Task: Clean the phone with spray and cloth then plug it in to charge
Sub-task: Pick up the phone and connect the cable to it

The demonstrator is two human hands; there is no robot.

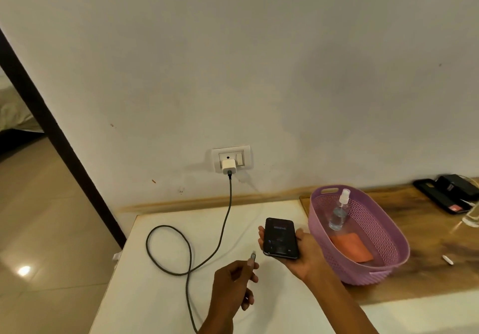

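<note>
We hold the phone (280,238) face up in our right hand (298,253), fingers curled round its edges, above the white table (160,294). Our left hand (233,284) pinches the cable (225,219) just behind its plug, whose tip points at the phone but stays apart from it. The cable runs to the charger (228,167) in the wall socket (232,157). Spray bottle (339,210) and orange cloth (351,246) lie in the purple basket (388,232).

Dim warm indoor light, glare spot on floor tile (24,270) (lower left), edges bowed, slightly soft
</note>
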